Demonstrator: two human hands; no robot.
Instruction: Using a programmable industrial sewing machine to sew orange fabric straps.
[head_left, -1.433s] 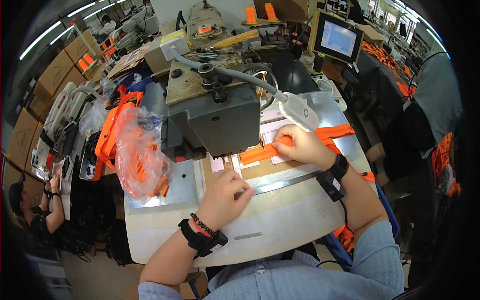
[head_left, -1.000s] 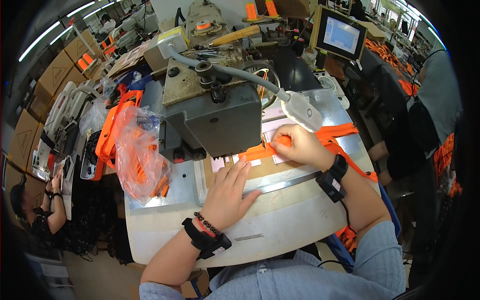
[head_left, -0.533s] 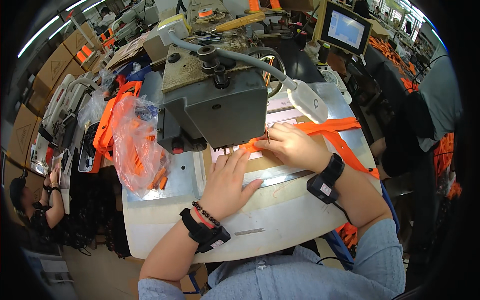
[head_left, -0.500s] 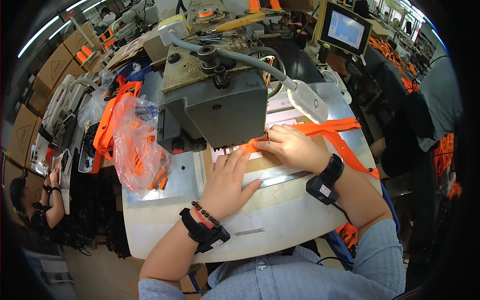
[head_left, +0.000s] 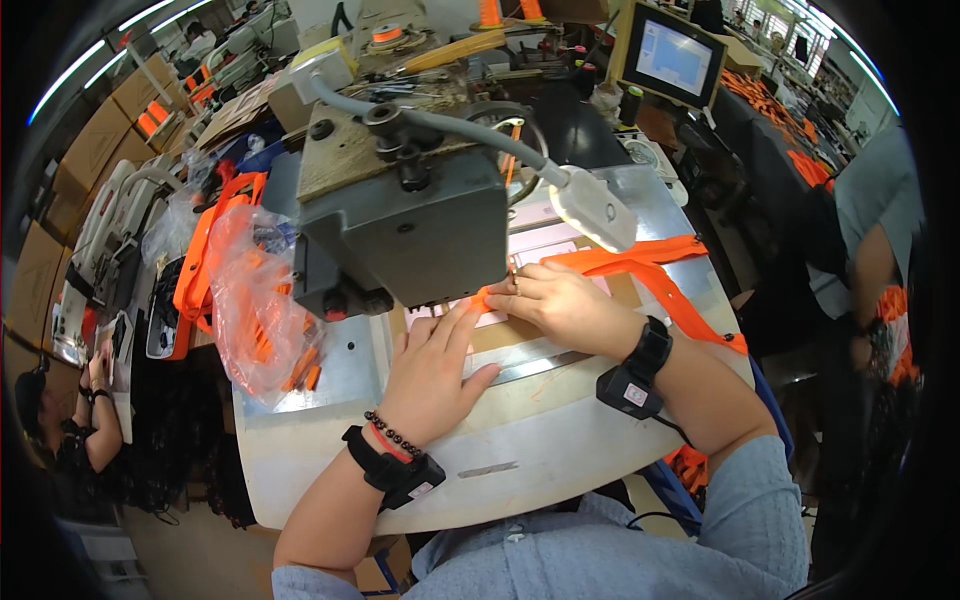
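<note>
Under the head of a grey industrial sewing machine (head_left: 405,235), both my hands work at a small folded piece of orange strap (head_left: 482,300). My left hand (head_left: 428,385) lies nearly flat, its fingertips touching the near left side of the orange piece and its thumb spread. My right hand (head_left: 572,308) has bent fingers, with thumb and forefinger pinching the orange piece close to the needle area. A long orange strap (head_left: 660,285) with dark snaps runs off to the right behind my right hand. My fingers and the machine head hide part of the stitching spot.
A clear plastic bag (head_left: 255,300) of orange pieces lies left of the machine. A white lamp (head_left: 595,210) on a bendy neck hangs over the right side. Behind stands a control screen (head_left: 670,55). Co-workers sit at far left and stand at right.
The whole view has shifted a little, so the machine and table sit farther left. My hands keep nearly the same hold on the orange strap. A co-worker's arm at right has come into sight.
</note>
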